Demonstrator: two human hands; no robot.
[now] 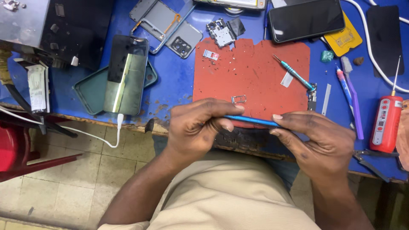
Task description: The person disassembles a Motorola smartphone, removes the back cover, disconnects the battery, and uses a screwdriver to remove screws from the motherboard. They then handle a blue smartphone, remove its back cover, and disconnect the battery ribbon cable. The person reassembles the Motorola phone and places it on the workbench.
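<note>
A card tray lies on the mat, a screwdriver to its right, phone left of the mat.

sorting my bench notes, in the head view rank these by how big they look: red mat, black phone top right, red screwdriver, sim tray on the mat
1. red mat
2. black phone
3. red screwdriver, near the edge and closer to the camera, so its rank below the phone is less sure
4. sim tray, clearly smallest

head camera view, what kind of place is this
Likely a phone repair bench: an opened phone frame, a loose circuit board and a small screwdriver lie on the blue table.
</note>
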